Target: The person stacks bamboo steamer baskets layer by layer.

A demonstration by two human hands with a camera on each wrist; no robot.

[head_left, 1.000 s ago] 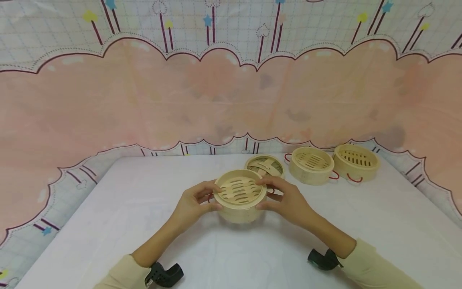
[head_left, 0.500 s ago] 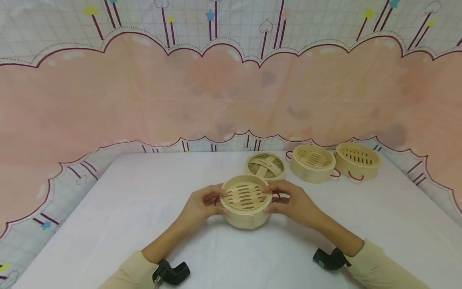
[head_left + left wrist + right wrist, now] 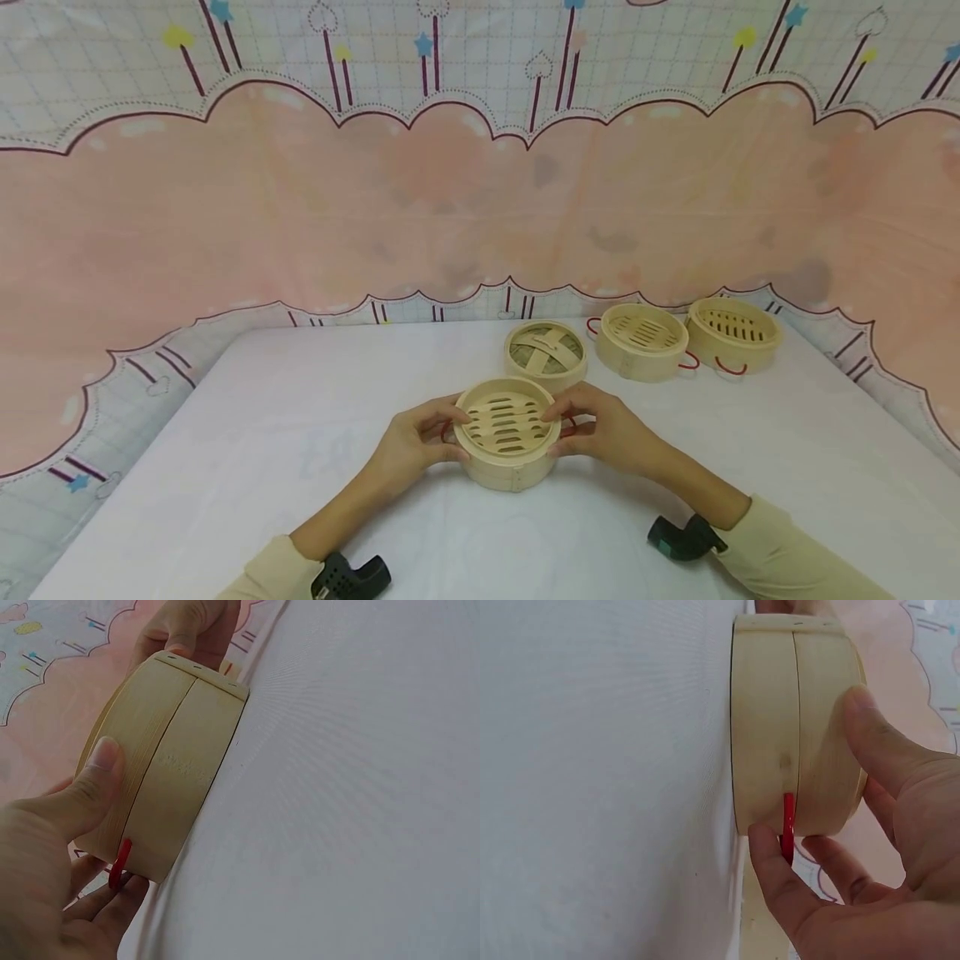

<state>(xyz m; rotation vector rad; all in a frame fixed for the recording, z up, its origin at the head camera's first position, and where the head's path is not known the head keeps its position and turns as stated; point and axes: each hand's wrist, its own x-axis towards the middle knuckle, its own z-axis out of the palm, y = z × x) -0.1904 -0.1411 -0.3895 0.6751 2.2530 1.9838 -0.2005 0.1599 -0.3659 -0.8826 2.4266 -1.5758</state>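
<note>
A round basket of pale yellow bamboo, a small steamer with a slotted floor, is held between the two hands over the white cloth-covered surface. It is well in from the far edge, about midway between the left and right edges. I cannot tell whether its base touches the surface.

The grip of the left hand is bent round the wall, only partly closed: the thumb lies on the near outer wall, the forefinger reaches over the rim, and other fingers are beside a thin red handle. The right hand has nearly the same grip on the opposite side, with its thumb on the wall and one finger at the other red handle.

The basket has its slots facing up. A dark line runs around its smooth wall, and an overlapped seam shows small stitches.

Just behind it is a round bamboo piece with crossed flat strips on top. Toward the far right corner are a pale bamboo basket with red handles and another slotted bamboo basket. Beyond the far edge is a pink printed cloth.
</note>
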